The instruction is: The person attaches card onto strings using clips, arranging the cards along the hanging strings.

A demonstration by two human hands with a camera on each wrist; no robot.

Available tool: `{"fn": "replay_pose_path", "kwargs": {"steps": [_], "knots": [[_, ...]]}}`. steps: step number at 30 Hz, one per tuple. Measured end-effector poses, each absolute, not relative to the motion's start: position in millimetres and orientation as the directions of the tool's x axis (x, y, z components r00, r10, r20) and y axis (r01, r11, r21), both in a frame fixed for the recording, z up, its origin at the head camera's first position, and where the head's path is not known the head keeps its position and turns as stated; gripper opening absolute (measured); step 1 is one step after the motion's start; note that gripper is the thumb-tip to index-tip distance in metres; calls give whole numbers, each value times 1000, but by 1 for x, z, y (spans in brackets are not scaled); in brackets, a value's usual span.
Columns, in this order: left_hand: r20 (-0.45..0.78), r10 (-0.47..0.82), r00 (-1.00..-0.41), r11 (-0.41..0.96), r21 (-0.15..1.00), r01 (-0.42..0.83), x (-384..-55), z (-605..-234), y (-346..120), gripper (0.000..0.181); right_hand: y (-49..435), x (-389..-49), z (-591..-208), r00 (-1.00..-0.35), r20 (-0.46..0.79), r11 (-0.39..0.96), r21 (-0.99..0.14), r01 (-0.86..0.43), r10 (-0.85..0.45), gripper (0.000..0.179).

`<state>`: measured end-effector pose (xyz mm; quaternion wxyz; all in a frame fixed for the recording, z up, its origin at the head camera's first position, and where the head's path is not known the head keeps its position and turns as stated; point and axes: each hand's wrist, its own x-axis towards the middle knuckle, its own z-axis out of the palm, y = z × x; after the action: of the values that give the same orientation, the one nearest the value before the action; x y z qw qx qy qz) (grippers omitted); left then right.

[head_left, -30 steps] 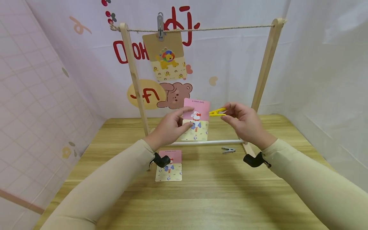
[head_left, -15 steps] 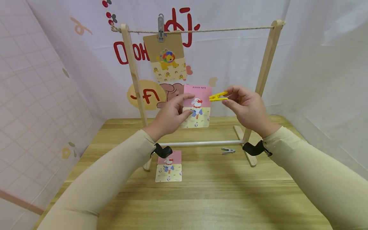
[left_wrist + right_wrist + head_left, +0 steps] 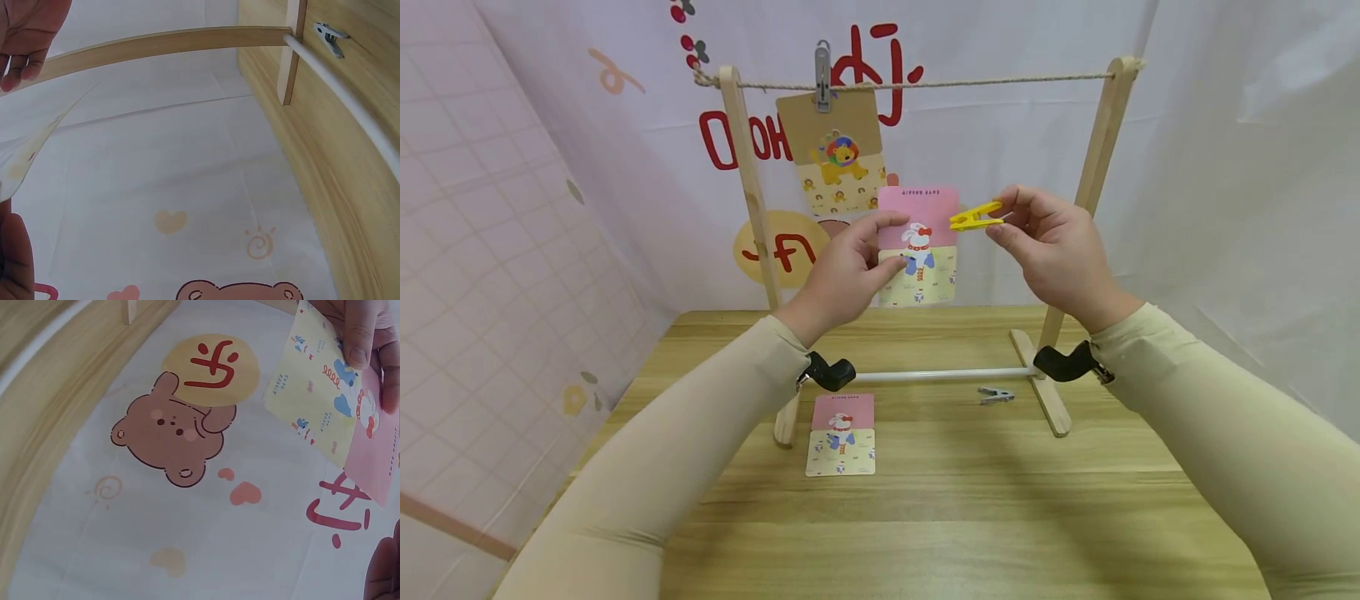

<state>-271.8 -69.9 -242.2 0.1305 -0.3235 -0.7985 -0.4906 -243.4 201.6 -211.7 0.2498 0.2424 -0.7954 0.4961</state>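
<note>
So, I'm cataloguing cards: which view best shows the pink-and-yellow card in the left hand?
The head view: the card faces the camera, whole in frame, its left side partly covered by the left hand. The right wrist view is closer but crops it; the left wrist view shows only a slanted sliver.

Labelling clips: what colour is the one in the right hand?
The clip is yellow; head view shows it best.

You face a creased white backdrop (image 3: 1022, 150) printed with red lettering (image 3: 897, 75), hearts (image 3: 245, 494) and a brown bear (image 3: 150, 434). Left of you, a pale hanging (image 3: 482, 250) with faint grid lines; right, plain white sheeting (image 3: 1247, 208), wrinkled. Below you, a wood-grain tabletop (image 3: 925, 533), light soft, shadows blurred.
</note>
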Motion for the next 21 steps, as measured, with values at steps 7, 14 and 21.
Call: {"fn": "replay_pose_path", "kwargs": {"steps": [7, 14, 21], "knots": [[526, 352, -774, 334, 702, 629, -275, -228, -68, 49, 198, -247, -194, -737, 667, 380, -658, -650, -105, 22], [524, 334, -783, 286, 735, 614, -279, -216, -64, 47, 192, -249, -175, -718, 693, 405, -640, -653, -61, 18], [554, 336, -762, 239, 733, 637, -281, -203, -61, 47, 185, -252, -153, -701, 712, 418, -625, -659, -42, 18]]}}
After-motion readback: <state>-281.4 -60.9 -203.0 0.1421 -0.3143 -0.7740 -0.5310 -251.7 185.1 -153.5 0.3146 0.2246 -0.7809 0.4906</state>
